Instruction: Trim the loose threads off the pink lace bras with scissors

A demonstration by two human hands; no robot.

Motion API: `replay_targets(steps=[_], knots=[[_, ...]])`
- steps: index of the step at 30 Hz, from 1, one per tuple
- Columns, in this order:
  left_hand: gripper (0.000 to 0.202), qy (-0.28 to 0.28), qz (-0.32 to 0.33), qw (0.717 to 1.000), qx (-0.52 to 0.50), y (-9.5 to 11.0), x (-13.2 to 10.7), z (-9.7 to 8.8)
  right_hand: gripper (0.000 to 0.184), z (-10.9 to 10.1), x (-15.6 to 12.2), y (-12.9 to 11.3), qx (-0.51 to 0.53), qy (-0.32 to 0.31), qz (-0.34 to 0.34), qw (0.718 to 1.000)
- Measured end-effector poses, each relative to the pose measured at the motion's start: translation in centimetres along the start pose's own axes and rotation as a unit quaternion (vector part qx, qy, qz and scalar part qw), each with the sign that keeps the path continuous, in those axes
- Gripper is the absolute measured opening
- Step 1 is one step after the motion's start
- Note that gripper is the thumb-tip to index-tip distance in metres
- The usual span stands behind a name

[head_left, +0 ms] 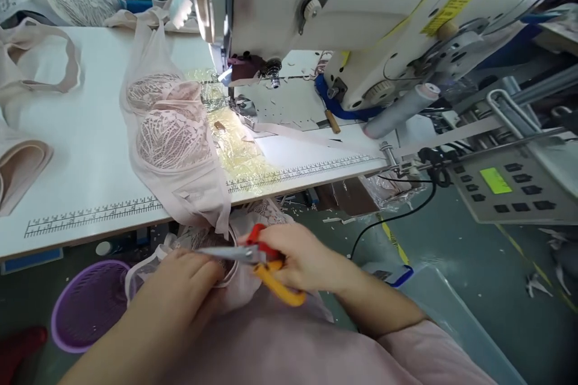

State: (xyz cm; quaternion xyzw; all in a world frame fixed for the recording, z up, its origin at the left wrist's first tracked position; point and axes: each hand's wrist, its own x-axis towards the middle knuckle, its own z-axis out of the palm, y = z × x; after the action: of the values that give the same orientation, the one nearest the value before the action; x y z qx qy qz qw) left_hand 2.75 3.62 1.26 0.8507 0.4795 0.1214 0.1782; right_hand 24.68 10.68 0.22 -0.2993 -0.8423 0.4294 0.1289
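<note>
In my right hand is a pair of scissors with red and yellow handles, its blades pointing left. The blades reach over my left hand, whose fingers are closed on a pale pink bra held at my lap below the table edge. Part of the held garment is hidden behind my hands. Another pale pink lace bra lies on the table and hangs over its front edge, just above the scissors.
A sewing machine stands at the back of the white table. More bra pieces lie at the left. A purple basket is on the floor, and a control panel is at the right. A clear bin sits below it.
</note>
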Motion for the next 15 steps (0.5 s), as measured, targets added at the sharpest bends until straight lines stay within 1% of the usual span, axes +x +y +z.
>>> replay_targets(steps=[3, 4, 5, 6, 8, 9, 10, 12, 13, 15], knots=[[0.012, 0.025, 0.036, 0.998, 0.039, 0.3, 0.6, 0.0, 0.017, 1.5, 1.6, -1.0, 0.031, -0.068, 0.006, 0.997], [0.014, 0.017, 0.045, 0.998, 0.044, 0.4, 0.7, 0.0, 0.019, 1.7, 1.8, -1.2, 0.038, -0.079, 0.014, 0.996], [0.016, -0.002, 0.042, 0.998, 0.042, 0.3, 0.5, -0.1, 0.021, 1.8, 1.9, -1.2, 0.042, -0.086, 0.022, 0.995], [0.019, -0.026, 0.028, 0.999, 0.038, 0.2, 0.2, -0.2, 0.021, 1.9, 2.0, -1.2, 0.043, -0.09, 0.028, 0.995], [0.024, -0.074, -0.033, 0.996, 0.034, -0.2, -0.7, -0.6, 0.017, 1.7, 1.8, -1.1, 0.036, -0.092, 0.031, 0.995], [0.026, -0.091, -0.064, 0.993, 0.037, -0.5, -1.4, -0.8, 0.016, 1.6, 1.6, -1.0, 0.034, -0.091, 0.031, 0.995], [0.028, -0.095, -0.088, 0.991, 0.044, -0.9, -2.1, -1.1, 0.015, 1.5, 1.5, -0.9, 0.034, -0.09, 0.031, 0.995], [0.03, -0.081, -0.108, 0.99, 0.048, -1.8, -3.5, -1.5, 0.015, 1.4, 1.3, -0.6, 0.04, -0.088, 0.032, 0.995], [0.03, -0.063, -0.114, 0.991, 0.041, -2.3, -4.3, -1.7, 0.016, 1.4, 1.3, -0.5, 0.044, -0.086, 0.032, 0.995], [0.03, -0.009, -0.14, 0.99, 0.013, -3.2, -5.7, -1.9, 0.019, 1.4, 1.2, -0.4, 0.052, -0.083, 0.031, 0.995]])
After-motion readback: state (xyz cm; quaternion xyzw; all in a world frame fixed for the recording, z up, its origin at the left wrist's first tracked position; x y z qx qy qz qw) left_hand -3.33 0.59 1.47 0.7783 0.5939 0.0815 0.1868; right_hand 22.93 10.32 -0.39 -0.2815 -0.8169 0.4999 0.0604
